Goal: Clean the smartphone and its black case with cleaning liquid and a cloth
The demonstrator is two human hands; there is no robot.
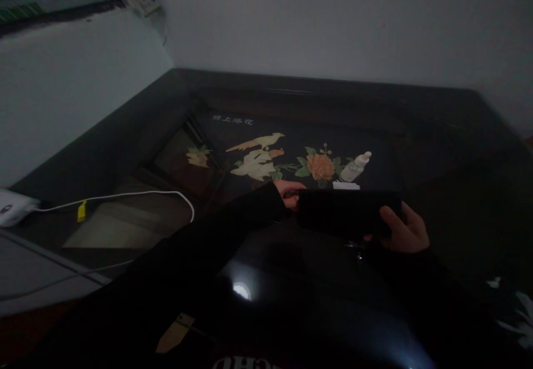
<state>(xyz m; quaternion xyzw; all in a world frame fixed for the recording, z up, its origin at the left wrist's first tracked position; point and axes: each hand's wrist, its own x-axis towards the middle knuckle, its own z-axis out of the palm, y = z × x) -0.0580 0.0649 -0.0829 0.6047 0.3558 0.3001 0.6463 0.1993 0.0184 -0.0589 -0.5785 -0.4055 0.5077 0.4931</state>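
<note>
Dark slab: a flat, black, oblong thing (343, 212), spanning the gap between your two hands, directly ahead of you over the near part of the desk (437, 149); too dark to tell what it is.
Slab long axis: runs left to right across your view, roughly level, broad face toward you.
Slab ends: left end meets your left hand (290, 193); right end sits in your right hand (405, 229).
Left hand: fingers narrowed on the slab's left edge, tips partly hidden behind it.
Right hand: closed around the right end, thumb laid over the face, other fingers behind or below.
Nearer hand: neither, both touch it; your right overlaps more of the face, your left only the end.
Slab vs desk: cannot tell whether its lower edge touches the surface or is held clear.
Beyond slab: small white piece (345, 185) peeking over the top edge; dropper bottle (355, 169) just past that, its white top leaning right in your view.
Below slab: small shiny metal bits (358, 255), near your right wrist; blurry, maybe keys.
Far left: white cable (137, 194) with a yellow tag (81, 211), well apart from both hands.
</note>
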